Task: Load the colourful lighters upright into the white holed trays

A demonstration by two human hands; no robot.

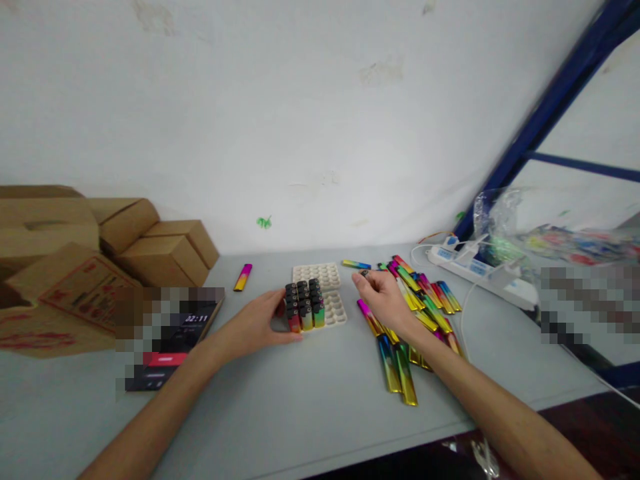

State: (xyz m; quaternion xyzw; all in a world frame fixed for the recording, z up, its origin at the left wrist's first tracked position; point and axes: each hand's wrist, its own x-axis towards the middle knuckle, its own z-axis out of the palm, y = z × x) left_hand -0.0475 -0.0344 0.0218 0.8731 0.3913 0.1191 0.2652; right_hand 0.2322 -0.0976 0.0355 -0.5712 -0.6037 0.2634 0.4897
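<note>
Several lighters (pixel 306 312) with black tops and shiny coloured bodies stand upright in rows on the left part of a white tray with round hollows (pixel 336 310). My left hand (pixel 265 319) curves around their left side, its thumb stretched along the front and its fingers at the back; it seems to touch the outer ones. To the right of the tray, my right hand (pixel 383 297) is closed in a pinch, with the dark top of a lighter (pixel 365 273) showing at its fingertips. Beneath and beside it lies a loose heap of metallic rainbow lighters (pixel 406 373).
Behind the filled tray is a second white hollowed tray (pixel 327 272). One lighter (pixel 243 277) lies alone at the left. Cardboard boxes (pixel 173 257) and a phone or tablet (pixel 185 340) flank the left arm. A power strip (pixel 485 277) with cables sits at the right.
</note>
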